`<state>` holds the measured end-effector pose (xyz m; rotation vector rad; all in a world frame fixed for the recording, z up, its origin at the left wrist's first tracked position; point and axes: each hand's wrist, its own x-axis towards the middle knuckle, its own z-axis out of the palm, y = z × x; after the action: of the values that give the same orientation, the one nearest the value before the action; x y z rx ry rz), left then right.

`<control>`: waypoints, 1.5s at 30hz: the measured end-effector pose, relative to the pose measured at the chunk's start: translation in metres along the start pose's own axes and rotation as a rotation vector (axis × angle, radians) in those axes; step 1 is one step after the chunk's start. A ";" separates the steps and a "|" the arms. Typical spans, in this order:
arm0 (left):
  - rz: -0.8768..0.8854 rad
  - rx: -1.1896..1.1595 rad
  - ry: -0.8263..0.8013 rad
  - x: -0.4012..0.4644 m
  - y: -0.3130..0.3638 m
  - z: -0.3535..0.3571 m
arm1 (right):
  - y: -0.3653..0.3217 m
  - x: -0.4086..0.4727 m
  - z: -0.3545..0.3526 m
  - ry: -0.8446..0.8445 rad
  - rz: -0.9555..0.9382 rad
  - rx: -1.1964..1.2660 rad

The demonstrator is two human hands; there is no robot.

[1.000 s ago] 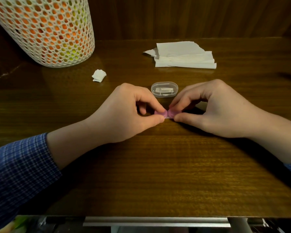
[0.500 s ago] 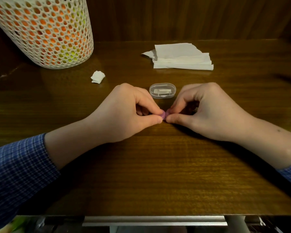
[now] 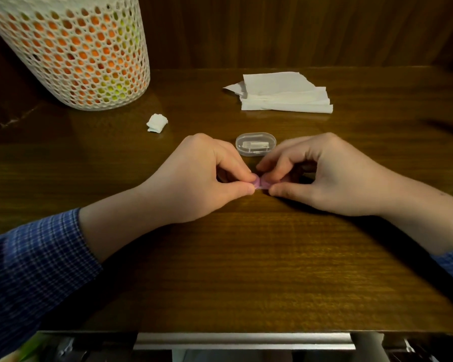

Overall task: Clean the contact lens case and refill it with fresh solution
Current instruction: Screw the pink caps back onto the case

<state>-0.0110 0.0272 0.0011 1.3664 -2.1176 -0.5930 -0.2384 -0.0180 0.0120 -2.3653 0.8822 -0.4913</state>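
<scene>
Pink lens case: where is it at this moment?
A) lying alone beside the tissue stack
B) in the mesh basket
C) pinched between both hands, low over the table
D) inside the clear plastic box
C: the pink lens case shows only between the fingertips of the left hand and right hand, in front of the clear plastic box.

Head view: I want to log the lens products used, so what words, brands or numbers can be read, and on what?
None can be read.
Pink lens case: mostly hidden by left hand and right hand; no print shows.
Clear plastic box: pale insert, nothing legible.
Folded tissues, mesh basket: blank.
</scene>
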 end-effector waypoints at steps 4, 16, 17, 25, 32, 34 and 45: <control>-0.008 0.022 -0.003 -0.001 0.001 0.000 | -0.002 0.001 0.007 0.061 0.009 -0.016; 0.015 0.055 0.008 -0.003 0.003 0.000 | 0.002 0.002 0.002 -0.021 -0.020 0.022; 0.020 0.061 0.006 -0.003 0.004 -0.001 | 0.002 0.002 0.005 0.018 -0.017 0.021; 0.023 0.052 0.008 -0.004 0.003 -0.001 | 0.001 0.002 0.002 0.000 -0.036 0.030; 0.027 0.053 0.008 -0.002 0.001 -0.001 | 0.001 -0.001 0.007 0.031 -0.033 0.044; 0.016 0.057 0.013 -0.004 0.002 -0.001 | 0.000 -0.002 0.008 0.046 -0.022 0.039; -0.044 0.048 0.049 -0.008 0.011 0.004 | 0.001 -0.002 0.008 0.057 0.019 0.024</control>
<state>-0.0184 0.0388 0.0038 1.4419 -2.0801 -0.5244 -0.2363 -0.0138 0.0044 -2.3292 0.9177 -0.5614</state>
